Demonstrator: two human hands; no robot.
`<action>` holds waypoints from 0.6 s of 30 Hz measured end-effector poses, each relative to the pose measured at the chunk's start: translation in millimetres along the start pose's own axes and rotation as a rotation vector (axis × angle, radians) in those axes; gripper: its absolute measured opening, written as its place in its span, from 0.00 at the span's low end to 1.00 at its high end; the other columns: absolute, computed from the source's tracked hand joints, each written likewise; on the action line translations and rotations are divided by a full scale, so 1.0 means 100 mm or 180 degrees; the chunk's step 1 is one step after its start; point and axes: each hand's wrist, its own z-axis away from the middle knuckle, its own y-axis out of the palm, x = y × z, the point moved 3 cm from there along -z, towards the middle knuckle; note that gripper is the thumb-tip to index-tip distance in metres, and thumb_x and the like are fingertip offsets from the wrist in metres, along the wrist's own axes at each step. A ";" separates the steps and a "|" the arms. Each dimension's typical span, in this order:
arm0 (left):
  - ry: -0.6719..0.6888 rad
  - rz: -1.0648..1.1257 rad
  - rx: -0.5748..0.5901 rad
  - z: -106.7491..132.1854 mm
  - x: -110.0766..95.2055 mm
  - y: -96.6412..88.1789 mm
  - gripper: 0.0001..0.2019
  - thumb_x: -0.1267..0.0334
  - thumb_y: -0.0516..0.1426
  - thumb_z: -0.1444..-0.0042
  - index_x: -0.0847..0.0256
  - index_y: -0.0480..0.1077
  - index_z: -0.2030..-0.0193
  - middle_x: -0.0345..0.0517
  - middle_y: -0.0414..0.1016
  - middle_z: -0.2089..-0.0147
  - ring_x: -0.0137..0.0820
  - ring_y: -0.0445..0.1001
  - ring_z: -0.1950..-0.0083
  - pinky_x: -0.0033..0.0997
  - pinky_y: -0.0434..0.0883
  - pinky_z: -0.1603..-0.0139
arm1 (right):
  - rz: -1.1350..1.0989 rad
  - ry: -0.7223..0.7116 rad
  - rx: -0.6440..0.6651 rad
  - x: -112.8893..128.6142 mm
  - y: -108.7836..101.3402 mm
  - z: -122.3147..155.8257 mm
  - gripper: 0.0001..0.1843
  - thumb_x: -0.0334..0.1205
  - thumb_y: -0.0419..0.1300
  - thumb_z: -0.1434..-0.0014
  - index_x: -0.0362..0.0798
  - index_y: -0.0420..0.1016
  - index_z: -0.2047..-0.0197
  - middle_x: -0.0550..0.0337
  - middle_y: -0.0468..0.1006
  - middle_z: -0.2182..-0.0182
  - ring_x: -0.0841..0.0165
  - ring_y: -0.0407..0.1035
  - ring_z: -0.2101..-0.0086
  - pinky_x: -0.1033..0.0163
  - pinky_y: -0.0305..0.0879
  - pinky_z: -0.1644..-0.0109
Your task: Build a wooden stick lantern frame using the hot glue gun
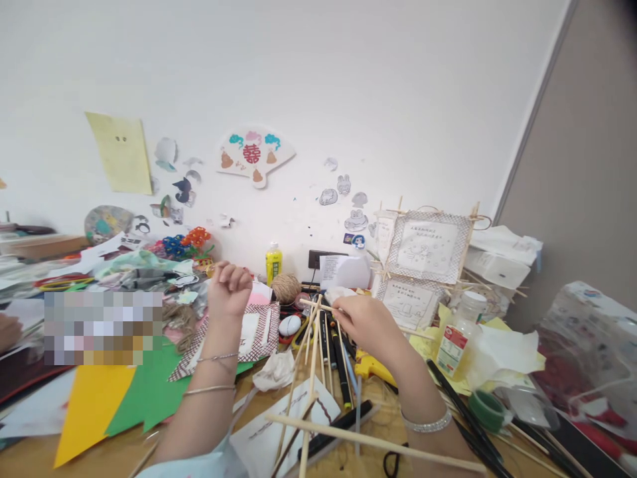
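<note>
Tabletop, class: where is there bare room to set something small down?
Bare wood shows at lower left, between the orange card, the green card and a thin stick beside the left forearm. Around the right hand, sticks and markers crowd it.

Left hand (229,287): raised, fingers curled in (around anything or not, hard to tell).
Right hand (365,325): pinching a crosswise stick (327,307) at the top of some leaning sticks (314,352).
Worktop (109,459): twine ball (286,289), green paper (162,392).
Wall (398,86): fan-shaped cutout (256,158).
</note>
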 end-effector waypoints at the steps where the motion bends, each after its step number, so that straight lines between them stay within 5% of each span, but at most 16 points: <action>1: 0.0077 0.0016 0.0030 0.00 -0.06 0.00 0.20 0.65 0.40 0.34 0.62 0.60 0.76 0.30 0.53 0.88 0.20 0.48 0.88 0.21 0.50 0.88 | -0.0008 0.0001 0.0012 0.00 0.00 0.00 0.12 0.38 0.49 0.37 0.48 0.71 0.67 0.60 0.76 0.71 0.70 0.68 0.69 0.66 0.49 0.69; 7: 0.0392 -0.0311 0.0052 0.03 -0.30 0.01 0.20 0.63 0.39 0.34 0.61 0.65 0.73 0.29 0.42 0.88 0.23 0.42 0.87 0.22 0.48 0.86 | 0.0006 0.0012 0.0090 0.00 0.01 0.00 0.11 0.37 0.49 0.37 0.48 0.71 0.68 0.60 0.76 0.71 0.70 0.68 0.69 0.66 0.49 0.68; 10: 0.0197 -0.1405 0.0306 0.07 -0.31 0.11 0.10 0.64 0.49 0.39 0.61 0.70 0.66 0.28 0.46 0.87 0.21 0.42 0.86 0.21 0.46 0.86 | 0.0009 0.0006 0.0086 0.00 0.01 0.00 0.11 0.37 0.49 0.37 0.48 0.71 0.67 0.60 0.76 0.71 0.70 0.68 0.69 0.66 0.49 0.68; 12: -0.0405 -0.2793 0.0591 0.13 -0.22 0.16 0.07 0.62 0.56 0.45 0.63 0.72 0.64 0.28 0.50 0.87 0.19 0.45 0.86 0.21 0.45 0.86 | 0.0005 0.0016 0.0089 0.00 0.01 0.00 0.11 0.37 0.49 0.37 0.48 0.71 0.68 0.60 0.76 0.71 0.70 0.68 0.69 0.66 0.50 0.68; 15: -0.2166 -0.4963 0.1400 0.30 0.02 0.12 0.13 0.55 0.61 0.53 0.65 0.76 0.67 0.32 0.55 0.88 0.20 0.49 0.86 0.23 0.45 0.85 | -0.0012 0.0018 0.0073 0.00 0.02 0.00 0.11 0.37 0.49 0.37 0.48 0.71 0.67 0.60 0.76 0.71 0.70 0.68 0.69 0.66 0.50 0.68; 17: -0.3220 -0.5749 0.2189 0.42 0.15 0.09 0.15 0.52 0.62 0.56 0.63 0.78 0.68 0.34 0.60 0.87 0.21 0.52 0.85 0.23 0.49 0.84 | -0.0018 0.0004 0.0052 0.00 0.02 0.00 0.11 0.37 0.49 0.38 0.48 0.71 0.68 0.61 0.76 0.71 0.70 0.67 0.69 0.66 0.49 0.68; 18: -0.3406 -0.5880 0.2579 0.46 0.20 0.09 0.16 0.52 0.63 0.57 0.63 0.78 0.67 0.36 0.65 0.85 0.22 0.56 0.83 0.23 0.53 0.82 | -0.0015 0.0000 0.0042 0.00 0.02 0.00 0.11 0.37 0.50 0.38 0.48 0.70 0.68 0.61 0.76 0.72 0.70 0.67 0.69 0.66 0.49 0.69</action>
